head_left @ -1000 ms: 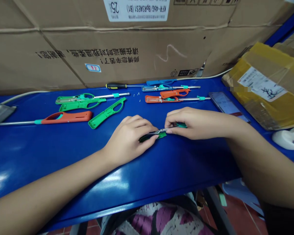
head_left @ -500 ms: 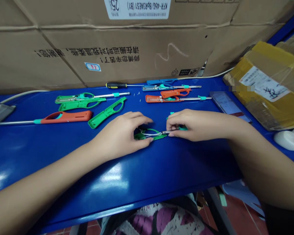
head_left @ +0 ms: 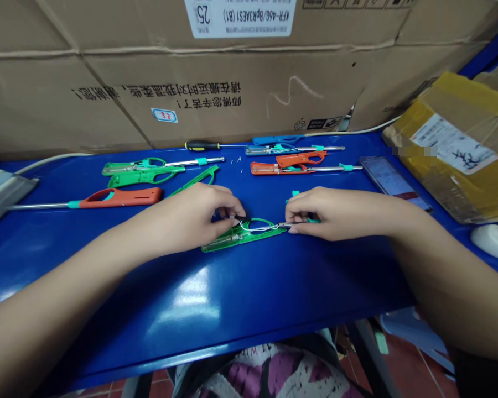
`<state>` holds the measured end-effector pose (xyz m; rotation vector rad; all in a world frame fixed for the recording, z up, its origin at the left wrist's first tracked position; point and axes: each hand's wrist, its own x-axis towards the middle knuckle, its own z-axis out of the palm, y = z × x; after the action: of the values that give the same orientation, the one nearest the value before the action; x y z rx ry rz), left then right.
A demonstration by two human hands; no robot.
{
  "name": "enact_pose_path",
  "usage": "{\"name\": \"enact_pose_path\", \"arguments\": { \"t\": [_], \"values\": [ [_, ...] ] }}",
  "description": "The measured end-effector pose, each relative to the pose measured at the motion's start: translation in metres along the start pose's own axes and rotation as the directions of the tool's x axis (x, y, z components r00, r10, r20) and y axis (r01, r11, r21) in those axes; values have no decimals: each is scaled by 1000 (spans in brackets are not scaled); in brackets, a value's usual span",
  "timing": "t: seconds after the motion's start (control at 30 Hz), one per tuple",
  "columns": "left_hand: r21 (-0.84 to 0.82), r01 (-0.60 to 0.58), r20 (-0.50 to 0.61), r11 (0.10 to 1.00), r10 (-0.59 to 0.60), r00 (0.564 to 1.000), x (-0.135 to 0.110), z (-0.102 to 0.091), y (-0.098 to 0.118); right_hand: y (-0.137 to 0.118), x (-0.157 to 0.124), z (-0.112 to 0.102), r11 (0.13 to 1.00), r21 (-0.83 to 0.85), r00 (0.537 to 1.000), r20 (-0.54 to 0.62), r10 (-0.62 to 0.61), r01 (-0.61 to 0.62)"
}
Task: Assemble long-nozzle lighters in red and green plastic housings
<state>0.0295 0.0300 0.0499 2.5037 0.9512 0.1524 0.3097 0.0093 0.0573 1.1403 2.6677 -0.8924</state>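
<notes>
On the blue table lies an opened green lighter casing half (head_left: 224, 241) with a clear tube inside its handle end. My left hand (head_left: 207, 215) is closed above it, thumb and fingers pinching a small black part (head_left: 241, 219). Thin white wires (head_left: 255, 228) run from that part to the metal lighter tube (head_left: 285, 225). My right hand (head_left: 317, 214) pinches this tube at the casing's narrow end, and its fingers hide the rest of the tube. A teal piece (head_left: 294, 193) shows beside the right fingers.
Opened green (head_left: 147, 176), orange (head_left: 269, 169) and blue (head_left: 259, 150) lighters lie farther back, with a screwdriver (head_left: 202, 146). A whole orange lighter (head_left: 126, 197) lies left. A phone (head_left: 392, 179) and a taped parcel (head_left: 452, 143) are at right. A large cardboard box (head_left: 120, 77) stands behind.
My left hand has closed from a loose curl around the green casing into a pinch on the black part, uncovering the casing's handle end. My right hand keeps its grip on the metal tube.
</notes>
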Motion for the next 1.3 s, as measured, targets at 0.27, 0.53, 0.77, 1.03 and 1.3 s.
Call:
{"name": "enact_pose_path", "arguments": {
  "t": [0.27,0.53,0.77,1.03,1.3],
  "values": [
    [19,2,56,1000,-3,998,-4,-5,1,0,0,1,1000,14,1000,-2,-26,26],
    [42,-5,118,999,0,993,-7,-4,3,0,0,2,997,16,997,-26,-75,76],
    [37,26,111,999,-30,993,-5,-5,2,-1,0,1,996,15,995,-41,-90,91],
    [-162,-92,-110,982,75,991,4,21,21,-2,0,1,995,28,994,-53,-99,101],
    [-51,-191,-285,980,169,944,11,49,25,-4,0,2,992,50,991,-66,-116,119]
  ]
}}
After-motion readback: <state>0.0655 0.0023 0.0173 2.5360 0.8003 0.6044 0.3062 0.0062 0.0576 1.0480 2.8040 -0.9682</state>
